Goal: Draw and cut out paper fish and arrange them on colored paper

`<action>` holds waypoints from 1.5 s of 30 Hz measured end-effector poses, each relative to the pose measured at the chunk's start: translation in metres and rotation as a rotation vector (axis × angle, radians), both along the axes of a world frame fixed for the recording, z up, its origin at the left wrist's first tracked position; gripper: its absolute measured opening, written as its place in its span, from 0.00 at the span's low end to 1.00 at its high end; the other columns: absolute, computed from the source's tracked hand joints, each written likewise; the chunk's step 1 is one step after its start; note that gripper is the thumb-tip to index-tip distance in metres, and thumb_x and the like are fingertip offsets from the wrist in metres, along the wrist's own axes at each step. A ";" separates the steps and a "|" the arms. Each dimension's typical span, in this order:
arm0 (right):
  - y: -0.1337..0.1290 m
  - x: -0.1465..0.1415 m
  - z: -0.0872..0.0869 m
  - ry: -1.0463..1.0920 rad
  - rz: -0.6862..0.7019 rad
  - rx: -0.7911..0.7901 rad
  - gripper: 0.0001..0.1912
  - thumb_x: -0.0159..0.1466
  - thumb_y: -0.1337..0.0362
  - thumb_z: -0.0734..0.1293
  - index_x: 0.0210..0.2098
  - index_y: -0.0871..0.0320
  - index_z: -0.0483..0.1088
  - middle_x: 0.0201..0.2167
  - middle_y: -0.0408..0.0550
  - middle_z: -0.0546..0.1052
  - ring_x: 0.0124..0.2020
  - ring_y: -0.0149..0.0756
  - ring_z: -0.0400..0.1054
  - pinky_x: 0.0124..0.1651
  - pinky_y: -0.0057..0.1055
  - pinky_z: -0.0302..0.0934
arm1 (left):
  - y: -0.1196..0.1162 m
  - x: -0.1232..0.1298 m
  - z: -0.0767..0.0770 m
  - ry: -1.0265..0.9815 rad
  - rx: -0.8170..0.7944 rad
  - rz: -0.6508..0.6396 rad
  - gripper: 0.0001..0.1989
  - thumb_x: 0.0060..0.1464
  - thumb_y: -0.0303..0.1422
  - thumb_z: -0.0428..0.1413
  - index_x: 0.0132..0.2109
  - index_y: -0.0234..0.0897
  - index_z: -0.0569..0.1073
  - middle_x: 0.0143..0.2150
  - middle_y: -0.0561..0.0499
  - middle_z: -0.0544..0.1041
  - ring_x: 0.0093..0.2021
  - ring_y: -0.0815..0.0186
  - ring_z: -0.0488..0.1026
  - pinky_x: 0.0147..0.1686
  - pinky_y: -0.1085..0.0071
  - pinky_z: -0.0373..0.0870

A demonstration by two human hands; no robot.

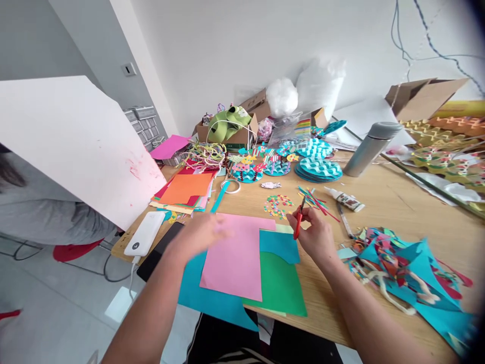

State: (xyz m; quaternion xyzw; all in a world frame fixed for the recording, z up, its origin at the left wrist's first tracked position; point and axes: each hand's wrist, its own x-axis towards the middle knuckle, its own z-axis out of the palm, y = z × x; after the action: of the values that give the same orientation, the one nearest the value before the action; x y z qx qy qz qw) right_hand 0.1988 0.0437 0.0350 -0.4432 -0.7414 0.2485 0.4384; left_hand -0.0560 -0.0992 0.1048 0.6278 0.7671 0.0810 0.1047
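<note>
Head | right grip [315, 233]: around 1 scissors [297, 225] | left grip [199, 233]: loose | 1 glue bottle [346, 199]

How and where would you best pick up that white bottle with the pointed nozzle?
Probably around the middle of the white bottle, coming from above and closing across its width: it lies on its side on the table, and its slim nozzle, pointing left, looks a poorer hold.

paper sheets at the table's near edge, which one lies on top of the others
The pink sheet: no other sheet covers it, while it overlaps both the green sheet and the blue paper.
</note>
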 end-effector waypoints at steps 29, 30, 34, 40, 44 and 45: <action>0.005 -0.001 -0.013 -0.077 0.018 0.022 0.19 0.57 0.44 0.64 0.29 0.54 0.64 0.25 0.47 0.76 0.27 0.40 0.72 0.31 0.33 0.63 | 0.048 -0.143 0.015 0.317 0.318 0.813 0.20 0.57 0.32 0.45 0.51 0.33 0.75 0.44 0.36 0.79 0.47 0.48 0.74 0.44 0.58 0.69; 0.004 0.000 -0.012 -0.067 0.014 0.025 0.19 0.57 0.44 0.64 0.29 0.54 0.64 0.25 0.47 0.76 0.27 0.40 0.72 0.31 0.33 0.63 | 0.043 -0.141 0.027 0.328 0.361 0.817 0.21 0.58 0.32 0.44 0.52 0.34 0.74 0.45 0.38 0.78 0.48 0.48 0.74 0.45 0.58 0.68; 0.004 0.001 -0.010 -0.011 -0.025 0.020 0.19 0.56 0.44 0.65 0.29 0.54 0.65 0.26 0.48 0.76 0.29 0.41 0.72 0.32 0.34 0.64 | 0.027 -0.122 0.063 0.198 0.608 0.710 0.17 0.54 0.33 0.49 0.47 0.38 0.78 0.41 0.47 0.80 0.45 0.53 0.75 0.45 0.64 0.69; 0.007 0.004 -0.011 0.232 0.032 -0.184 0.20 0.53 0.47 0.71 0.32 0.55 0.65 0.29 0.48 0.76 0.30 0.41 0.73 0.31 0.34 0.65 | 0.009 -0.067 0.072 -0.710 0.715 0.374 0.17 0.43 0.33 0.57 0.42 0.32 0.78 0.34 0.49 0.80 0.33 0.62 0.76 0.32 0.71 0.71; 0.007 0.005 0.000 0.436 0.144 -0.313 0.21 0.51 0.47 0.73 0.31 0.57 0.68 0.25 0.47 0.74 0.25 0.37 0.70 0.27 0.31 0.64 | -0.001 -0.026 0.050 -1.148 0.557 0.299 0.17 0.33 0.35 0.66 0.34 0.34 0.77 0.27 0.53 0.78 0.29 0.65 0.74 0.33 0.71 0.70; 0.006 0.006 0.003 0.450 0.166 -0.319 0.20 0.52 0.47 0.73 0.30 0.57 0.68 0.24 0.46 0.74 0.24 0.35 0.68 0.27 0.30 0.63 | -0.003 -0.018 0.041 -1.219 0.471 0.295 0.15 0.32 0.35 0.67 0.32 0.34 0.77 0.26 0.53 0.77 0.28 0.65 0.74 0.33 0.71 0.69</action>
State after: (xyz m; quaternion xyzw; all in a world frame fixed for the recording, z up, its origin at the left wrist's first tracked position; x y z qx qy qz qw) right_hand 0.2044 0.0497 0.0375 -0.3782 -0.6107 0.4889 0.4949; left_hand -0.0738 -0.1025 0.1460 0.3643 0.6102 0.5998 0.3675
